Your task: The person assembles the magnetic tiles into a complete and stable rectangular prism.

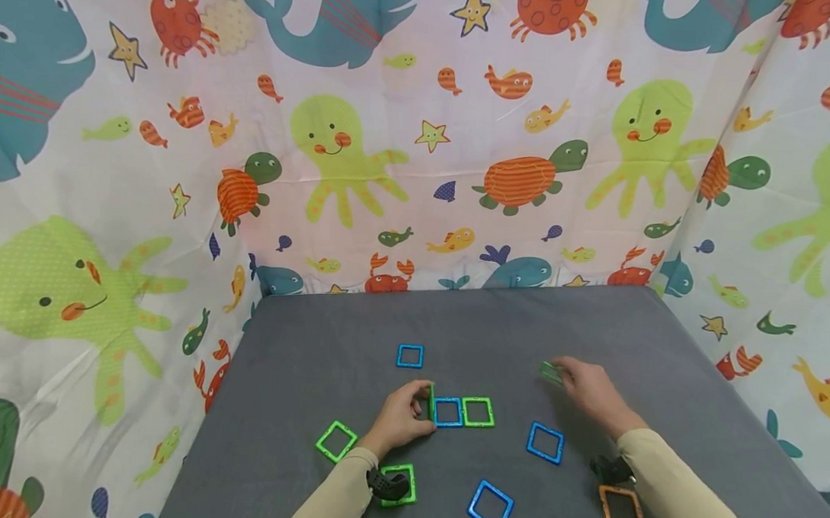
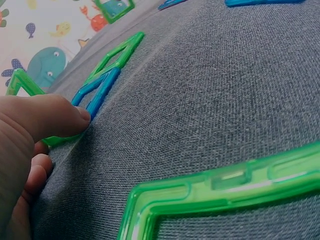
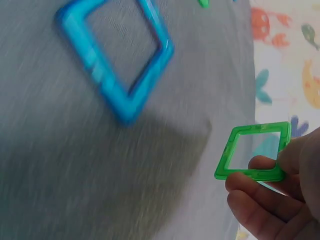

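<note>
My left hand (image 1: pixel 401 417) pinches a green square magnetic tile (image 1: pixel 431 403) that stands on edge on the cloth. This upright tile meets the left side of a flat blue magnetic tile (image 1: pixel 448 425). Against the blue tile's right side lies a flat green magnetic tile (image 1: pixel 491 412). In the left wrist view, the thumb touches near the corner where the upright green tile (image 2: pixel 29 85) meets the blue tile (image 2: pixel 103 93). Off to the right, my right hand (image 1: pixel 592 395) holds another green square magnetic tile (image 3: pixel 260 175) above the cloth, between thumb and fingers.
Loose on the grey cloth (image 1: pixel 302 346) lie blue tiles (image 1: pixel 410 365) (image 1: pixel 544 455) (image 1: pixel 491 486), green tiles (image 1: pixel 326 431) (image 1: pixel 410 484) and an orange tile (image 1: pixel 623 491). One green tile lies partly under the left wrist. A printed sea-animal curtain (image 1: pixel 388 250) borders the table.
</note>
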A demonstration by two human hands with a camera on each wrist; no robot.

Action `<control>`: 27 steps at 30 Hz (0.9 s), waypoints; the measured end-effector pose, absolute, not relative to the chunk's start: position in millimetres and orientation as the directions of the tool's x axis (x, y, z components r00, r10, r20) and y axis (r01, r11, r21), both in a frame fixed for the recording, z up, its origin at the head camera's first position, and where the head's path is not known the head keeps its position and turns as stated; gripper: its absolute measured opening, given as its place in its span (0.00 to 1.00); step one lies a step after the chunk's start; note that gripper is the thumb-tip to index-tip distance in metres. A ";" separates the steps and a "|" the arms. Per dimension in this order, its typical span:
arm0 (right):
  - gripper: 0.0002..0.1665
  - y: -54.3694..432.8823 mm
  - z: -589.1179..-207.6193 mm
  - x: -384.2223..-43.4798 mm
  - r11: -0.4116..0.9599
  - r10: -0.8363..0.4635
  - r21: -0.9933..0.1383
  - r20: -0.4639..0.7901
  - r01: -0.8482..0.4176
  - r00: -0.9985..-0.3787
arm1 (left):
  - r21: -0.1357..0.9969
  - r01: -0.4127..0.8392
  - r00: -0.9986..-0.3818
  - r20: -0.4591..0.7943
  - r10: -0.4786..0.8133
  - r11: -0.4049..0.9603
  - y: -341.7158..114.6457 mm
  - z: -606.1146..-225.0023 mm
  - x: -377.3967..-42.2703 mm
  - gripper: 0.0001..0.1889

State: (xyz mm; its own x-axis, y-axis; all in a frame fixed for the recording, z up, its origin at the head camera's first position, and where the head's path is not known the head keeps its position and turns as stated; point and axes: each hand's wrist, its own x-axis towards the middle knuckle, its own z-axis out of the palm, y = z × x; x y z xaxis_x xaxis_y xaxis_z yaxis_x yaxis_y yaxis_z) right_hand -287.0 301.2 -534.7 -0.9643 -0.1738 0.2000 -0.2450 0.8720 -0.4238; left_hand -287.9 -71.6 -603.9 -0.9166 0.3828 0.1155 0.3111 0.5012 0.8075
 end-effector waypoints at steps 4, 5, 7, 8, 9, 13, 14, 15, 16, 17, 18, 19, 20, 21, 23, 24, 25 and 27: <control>0.15 275.9 -536.1 -295.4 0.848 -0.239 -0.416 0.254 -0.329 -0.937 | 0.804 0.319 -0.916 0.126 0.380 0.502 -72.2 -605.0 -288.0 0.36; 0.15 269.1 -537.4 -297.3 0.840 -0.256 -0.411 0.275 -0.354 -0.927 | 0.803 0.321 -0.916 0.129 0.380 0.502 -72.5 -605.5 -288.0 0.36; 0.15 255.1 -539.5 -300.7 0.821 -0.290 -0.408 0.304 -0.399 -0.908 | 0.804 0.322 -0.916 0.132 0.378 0.500 -73.0 -606.6 -287.9 0.36; 0.15 248.0 -540.3 -302.0 0.810 -0.306 -0.411 0.311 -0.418 -0.900 | 0.804 0.321 -0.917 0.132 0.377 0.500 -73.2 -607.0 -287.8 0.36; 0.15 240.9 -541.0 -303.2 0.803 -0.324 -0.405 0.321 -0.438 -0.890 | 0.805 0.322 -0.917 0.134 0.376 0.499 -73.3 -607.5 -287.8 0.36; 0.14 213.2 -540.3 -306.3 0.768 -0.381 -0.409 0.326 -0.492 -0.865 | 0.801 0.324 -0.919 0.138 0.370 0.503 -72.7 -608.3 -288.1 0.36; 0.14 206.7 -540.0 -307.4 0.764 -0.395 -0.399 0.332 -0.507 -0.857 | 0.800 0.324 -0.918 0.139 0.370 0.504 -72.4 -608.1 -288.2 0.36; 0.14 200.4 -539.7 -308.2 0.762 -0.406 -0.391 0.333 -0.516 -0.851 | 0.800 0.326 -0.918 0.140 0.372 0.504 -72.3 -608.0 -288.3 0.36; 0.14 194.4 -539.1 -309.0 0.759 -0.416 -0.388 0.330 -0.523 -0.848 | 0.801 0.325 -0.918 0.139 0.373 0.503 -72.0 -607.8 -288.3 0.36; 0.14 188.7 -538.7 -309.7 0.757 -0.426 -0.383 0.326 -0.530 -0.844 | 0.803 0.322 -0.918 0.136 0.372 0.502 -71.8 -607.5 -288.3 0.36; 0.15 183.2 -538.3 -310.4 0.753 -0.435 -0.382 0.322 -0.536 -0.841 | 0.805 0.319 -0.919 0.133 0.372 0.500 -71.6 -607.2 -288.2 0.36; 0.15 178.2 -538.1 -311.0 0.751 -0.444 -0.382 0.314 -0.539 -0.839 | 0.807 0.317 -0.919 0.132 0.371 0.499 -71.5 -606.8 -288.2 0.36; 0.15 173.3 -537.7 -311.4 0.746 -0.451 -0.390 0.301 -0.540 -0.840 | 0.807 0.315 -0.920 0.131 0.369 0.500 -71.4 -606.5 -288.0 0.36; 0.15 168.7 -537.2 -311.6 0.742 -0.457 -0.399 0.287 -0.539 -0.842 | 0.805 0.315 -0.921 0.131 0.367 0.502 -71.6 -606.4 -287.9 0.36; 0.15 160.6 -536.9 -311.7 0.733 -0.474 -0.409 0.268 -0.544 -0.839 | 0.803 0.315 -0.922 0.134 0.362 0.506 -71.7 -606.0 -287.5 0.36; 0.15 157.1 -537.2 -311.6 0.730 -0.481 -0.412 0.258 -0.546 -0.838 | 0.800 0.318 -0.923 0.138 0.360 0.508 -71.9 -606.1 -287.3 0.36; 0.15 153.9 -537.4 -311.5 0.728 -0.489 -0.411 0.250 -0.548 -0.836 | 0.798 0.320 -0.923 0.141 0.358 0.510 -72.1 -606.1 -287.1 0.37; 0.15 148.4 -538.3 -311.3 0.725 -0.502 -0.408 0.241 -0.556 -0.831 | 0.797 0.320 -0.924 0.144 0.355 0.511 -72.6 -606.3 -286.6 0.38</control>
State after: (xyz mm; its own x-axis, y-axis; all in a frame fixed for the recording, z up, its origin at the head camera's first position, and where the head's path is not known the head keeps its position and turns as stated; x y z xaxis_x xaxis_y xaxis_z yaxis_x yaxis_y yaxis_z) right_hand -311.3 148.4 -538.3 -0.8308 -0.5017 0.2410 -0.5557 0.7246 -0.4077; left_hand -286.6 -72.6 -606.3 -0.9239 0.3547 0.1437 0.3203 0.5113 0.7975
